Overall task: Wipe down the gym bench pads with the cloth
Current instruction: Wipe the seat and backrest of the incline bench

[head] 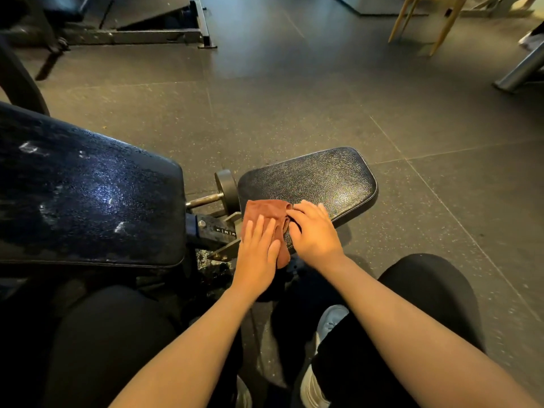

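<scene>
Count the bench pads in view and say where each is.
2. The large pad fills the left side; the smaller pad sits at centre, with the cloth on its near-left corner. More may hide on the dark equipment at top left.

— Just left of your left hand (257, 251), you have a grey bracket (219, 231) marked 1, 2, 3.

— And just above it, a black wheel (226, 188) on a metal axle.

— Beyond your right hand (313, 231), you see dark speckled floor tiles (294, 98).

— Far ahead and to its right stand your pale wooden chair legs (444, 28), with a metal tube (521, 69) at the edge. Far ahead of your left hand lies a black machine frame (132, 33).
</scene>
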